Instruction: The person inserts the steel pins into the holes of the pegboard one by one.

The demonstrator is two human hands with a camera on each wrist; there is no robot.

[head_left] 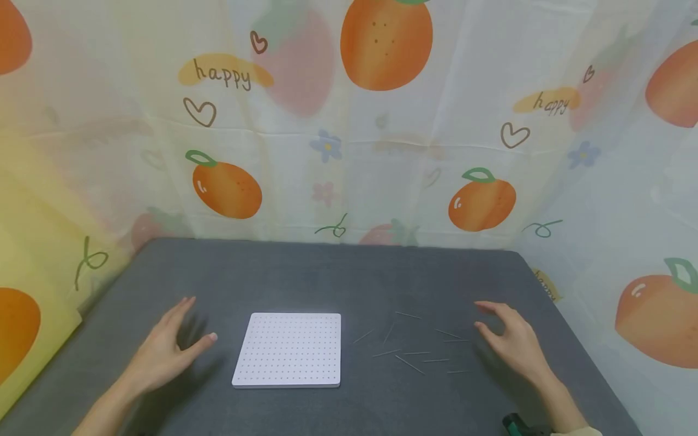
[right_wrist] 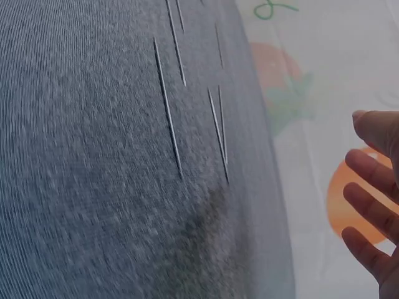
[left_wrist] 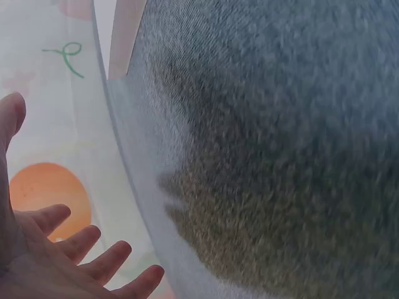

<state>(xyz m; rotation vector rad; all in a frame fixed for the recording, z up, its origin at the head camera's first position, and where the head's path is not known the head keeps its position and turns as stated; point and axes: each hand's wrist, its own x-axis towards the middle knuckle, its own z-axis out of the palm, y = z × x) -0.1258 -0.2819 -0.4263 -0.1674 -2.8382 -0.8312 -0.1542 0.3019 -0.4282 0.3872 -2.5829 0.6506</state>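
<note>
A white square pegboard (head_left: 289, 350) with rows of small holes lies flat on the dark grey table. To its right, several thin silvery needle-like rods (head_left: 417, 353) are scattered at different angles. My left hand (head_left: 163, 354) is held left of the board, its thumb apart from its fingers and nothing in it. Right of the rods, my right hand (head_left: 515, 342) hovers with thumb and fingers parted, also holding nothing. The right wrist view shows some rods (right_wrist: 167, 106) beyond the spread fingers. A corner of the board (left_wrist: 121, 37) appears in the left wrist view.
The dark grey table (head_left: 327, 272) ends at a fruit-printed curtain (head_left: 349, 151) at the back and right. Yellow cloth (head_left: 33, 230) hangs at the left. A dark and green object (head_left: 515, 425), partly cut off, is by my right wrist.
</note>
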